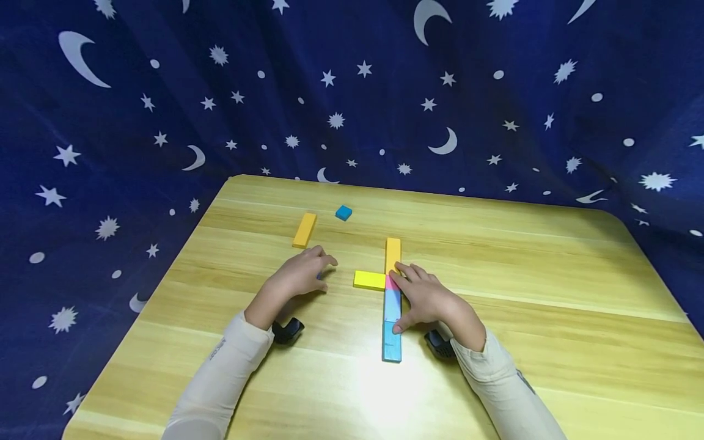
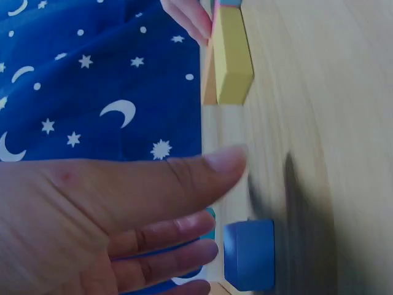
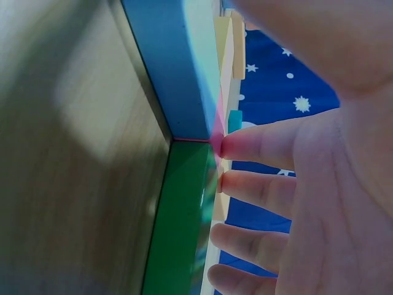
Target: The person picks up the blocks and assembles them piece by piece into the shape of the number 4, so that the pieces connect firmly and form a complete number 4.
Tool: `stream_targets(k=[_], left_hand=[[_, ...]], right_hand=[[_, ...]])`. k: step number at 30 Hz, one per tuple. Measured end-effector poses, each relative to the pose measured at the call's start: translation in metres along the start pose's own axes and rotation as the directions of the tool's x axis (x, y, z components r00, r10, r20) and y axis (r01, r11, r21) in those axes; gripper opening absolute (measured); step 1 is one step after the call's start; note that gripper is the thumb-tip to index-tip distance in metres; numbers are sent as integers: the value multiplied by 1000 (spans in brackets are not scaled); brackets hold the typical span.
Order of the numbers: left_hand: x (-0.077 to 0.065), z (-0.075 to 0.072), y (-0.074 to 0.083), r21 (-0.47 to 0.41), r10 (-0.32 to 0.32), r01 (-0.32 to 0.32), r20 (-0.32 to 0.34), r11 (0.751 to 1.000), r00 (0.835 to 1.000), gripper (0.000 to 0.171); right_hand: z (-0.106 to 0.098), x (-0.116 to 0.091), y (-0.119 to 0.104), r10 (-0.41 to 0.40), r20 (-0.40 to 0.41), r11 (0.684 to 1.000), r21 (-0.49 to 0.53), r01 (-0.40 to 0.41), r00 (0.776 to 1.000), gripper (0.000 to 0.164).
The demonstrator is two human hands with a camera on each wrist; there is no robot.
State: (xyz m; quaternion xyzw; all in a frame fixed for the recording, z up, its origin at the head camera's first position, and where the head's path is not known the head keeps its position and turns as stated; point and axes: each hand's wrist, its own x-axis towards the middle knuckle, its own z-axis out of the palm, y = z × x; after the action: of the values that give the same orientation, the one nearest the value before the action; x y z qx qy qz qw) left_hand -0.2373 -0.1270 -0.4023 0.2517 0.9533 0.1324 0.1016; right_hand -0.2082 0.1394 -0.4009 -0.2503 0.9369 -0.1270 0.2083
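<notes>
A row of blocks runs up the table: a teal block [image 1: 392, 343], a light blue block [image 1: 392, 304], a pink block [image 1: 390, 283] and an orange block [image 1: 393, 252]. Left of the pink one lies a yellow block [image 1: 370, 280]. My right hand [image 1: 430, 299] rests fingertips on the pink and orange blocks, thumb at the teal one. A green block [image 3: 178, 215], covered by that hand in the head view, shows in the right wrist view. My left hand [image 1: 297, 273] hovers with fingers spread beside a dark blue block [image 2: 250, 255], seemingly not gripping it.
Farther back on the wooden table [image 1: 522, 263] lie a separate orange block [image 1: 305, 230] and a small blue block [image 1: 343, 212]. Behind the table hangs a dark blue curtain [image 1: 374, 36] with moons and stars. Black wrist devices sit under both wrists.
</notes>
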Motion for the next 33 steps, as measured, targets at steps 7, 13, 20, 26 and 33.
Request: stream_targets(k=[7,13,20,26,33], left_hand=[[-3,-5,-7,58,-88,88,2,994,996,53],[-3,-5,-9,97,-117,116,-1,989,993,43],[5,7,0,100,-32,38,-61,994,998,30],[12,22,5,51,84,-78,-124,996,989,26],[17,28,9,32,123,-120,-144,992,982,27]], right_hand=[[1,-1,-1,-4,0,1000,13,4,1000,110],[2,0,0,-5,-3,1000,12,5,1000,111],[3,0,2,-5,-7,1000,5,5,1000,110],[5,0,3,-10,-7,1000,13,10,1000,111],[4,0,3,-13,-13,1000,9,13,1000,111]])
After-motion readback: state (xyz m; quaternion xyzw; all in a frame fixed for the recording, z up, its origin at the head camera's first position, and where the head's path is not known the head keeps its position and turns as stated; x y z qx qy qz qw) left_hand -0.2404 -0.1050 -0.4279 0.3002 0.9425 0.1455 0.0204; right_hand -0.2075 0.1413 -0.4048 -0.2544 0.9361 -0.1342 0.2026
